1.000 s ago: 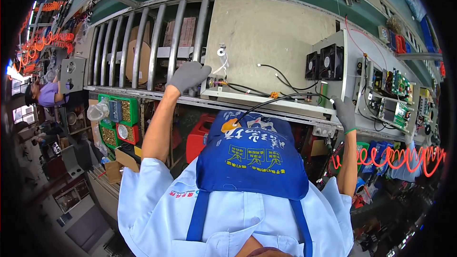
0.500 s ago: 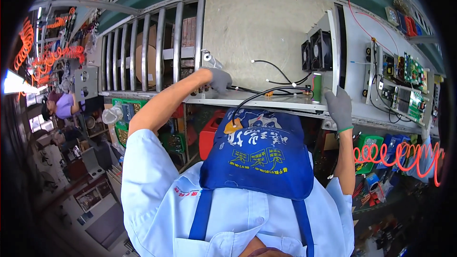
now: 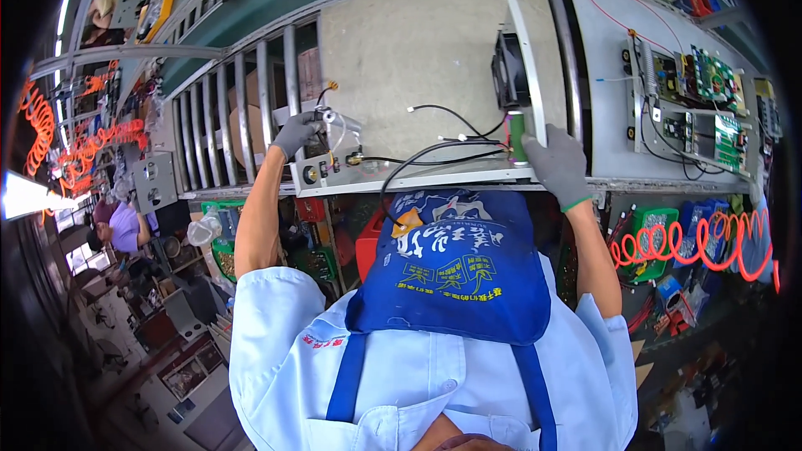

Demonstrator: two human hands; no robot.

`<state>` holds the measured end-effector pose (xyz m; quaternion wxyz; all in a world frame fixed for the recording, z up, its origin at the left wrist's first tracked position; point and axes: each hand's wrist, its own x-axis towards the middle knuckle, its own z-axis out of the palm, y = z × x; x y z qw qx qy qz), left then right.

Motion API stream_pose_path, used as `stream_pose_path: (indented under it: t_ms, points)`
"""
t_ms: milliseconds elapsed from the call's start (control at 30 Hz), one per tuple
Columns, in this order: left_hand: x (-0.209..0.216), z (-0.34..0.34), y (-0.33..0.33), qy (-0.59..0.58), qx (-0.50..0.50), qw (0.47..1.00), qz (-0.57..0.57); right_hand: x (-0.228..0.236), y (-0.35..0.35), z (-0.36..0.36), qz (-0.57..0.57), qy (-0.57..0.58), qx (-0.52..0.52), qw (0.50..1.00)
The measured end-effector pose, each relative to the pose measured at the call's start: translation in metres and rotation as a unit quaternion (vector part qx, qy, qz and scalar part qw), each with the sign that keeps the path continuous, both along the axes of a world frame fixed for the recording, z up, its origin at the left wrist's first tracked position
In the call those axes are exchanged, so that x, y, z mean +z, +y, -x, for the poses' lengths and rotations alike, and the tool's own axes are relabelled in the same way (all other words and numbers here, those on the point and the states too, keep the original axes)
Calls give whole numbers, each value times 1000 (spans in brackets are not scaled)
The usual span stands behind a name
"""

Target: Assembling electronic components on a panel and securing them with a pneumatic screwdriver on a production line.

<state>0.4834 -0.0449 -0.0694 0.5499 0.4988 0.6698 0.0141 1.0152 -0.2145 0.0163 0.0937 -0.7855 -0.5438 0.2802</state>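
A light metal chassis (image 3: 409, 179) lies in front of me, its upright side panel (image 3: 528, 67) on the right. Around the corner of that panel my gloved right hand (image 3: 558, 165) is closed. My gloved left hand (image 3: 299, 134), fingers curled, is at the chassis's left end beside a silver cylinder (image 3: 342, 123); what its fingers hold is hidden. Against the panel's inner face stands a black fan (image 3: 508, 75), with a green cylinder (image 3: 518, 135) below it. Black cables (image 3: 451, 110) with white plugs lie inside and beyond the chassis, and one hangs over its front edge.
Metal rollers (image 3: 240, 108) run left of the pale board (image 3: 376, 42). At right, another unit with green circuit boards (image 3: 714, 79) rests on a light panel. A coiled orange hose (image 3: 693, 242) and green parts bins (image 3: 652, 230) are below; a person (image 3: 125, 221) sits far left.
The chassis has shifted left and turned slightly, my right hand moving with it. My left hand has gone from the cables inside it to its left end, by the silver cylinder.
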Motion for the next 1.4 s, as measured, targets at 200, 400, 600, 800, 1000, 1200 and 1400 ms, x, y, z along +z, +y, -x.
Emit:
stream_pose_path:
  t_ms: [200,400,600,800,1000,1200,1400]
  points:
    - [30,-4,13,365,-333,855,-160,7,4,17,19,30,-18,999]
    - [130,-121,-13,-7,-212,942,-259,-14,2,29,-45,15,2,999]
    - [136,-221,-41,-158,-359,920,-10,-14,5,50,-48,-11,0,999]
    - [136,-244,-20,-453,-239,851,113,-21,2,73,-122,113,-83,983]
    - [155,-322,-46,-348,-440,820,-108,-62,-16,84,-234,-125,123,956]
    - [137,-286,-20,-420,-210,846,-253,-58,4,91,-172,575,-317,734]
    - [1,-211,-2,-201,-358,886,216,-75,13,111,-87,375,-395,834]
